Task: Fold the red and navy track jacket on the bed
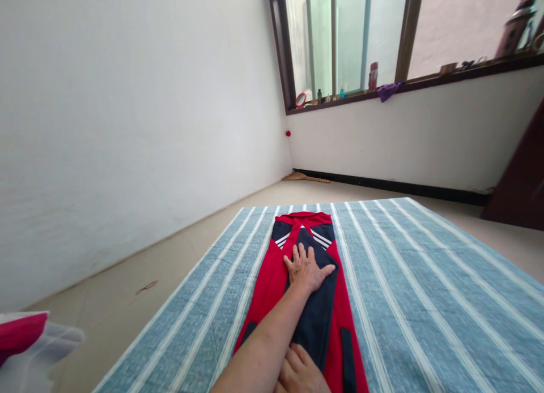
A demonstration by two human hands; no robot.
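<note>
A red and navy jacket (pixel 270 282) with white stripes near its shoulders lies folded into a long narrow strip on a blue, white-striped cloth (pixel 395 302). My left hand (pixel 306 269) lies flat on the navy fabric in its upper middle, fingers spread and thumb out to the right. Closer to me, my right hand (pixel 302 370) is at the lower part of the navy fabric, its fingers bent and closed on it. My left forearm crosses in front and hides some of the right fingertips.
White walls stand to the left and ahead. Bottles, a round red mirror (pixel 301 99) and a purple cloth (pixel 389 91) are on the window sill (pixel 348 101). A broom (pixel 306 178) lies in the floor corner. A clear plastic bag (pixel 55 339) with something red is at lower left.
</note>
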